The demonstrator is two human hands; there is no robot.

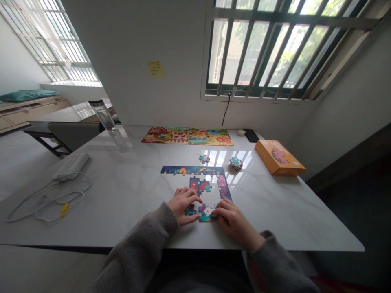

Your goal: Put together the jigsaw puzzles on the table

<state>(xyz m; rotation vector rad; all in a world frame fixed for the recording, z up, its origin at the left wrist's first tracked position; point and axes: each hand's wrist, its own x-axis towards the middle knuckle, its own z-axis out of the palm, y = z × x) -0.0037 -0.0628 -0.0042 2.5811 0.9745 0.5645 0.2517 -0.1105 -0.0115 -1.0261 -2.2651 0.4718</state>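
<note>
Puzzle box (pixel 280 158), closed, right of jigsaw pieces (pixel 205 213)

Table (pixel 271 211): part-built jigsaw frame (pixel 192 170) at centre, left hand (pixel 183 205) and right hand (pixel 234 224) on pieces at its near side. Behind it: two small heaps of loose pieces (pixel 236 163), then an assembled puzzle (pixel 187 136) by the far edge. Right: puzzle box (pixel 279 158). Left: bottle (pixel 106 122) towards the far corner; power brick (pixel 71 167) nearer, cable (pixel 49 207) beside it.

Colourful jigsaw puzzle (pixel 193 170) — partly assembled
</note>
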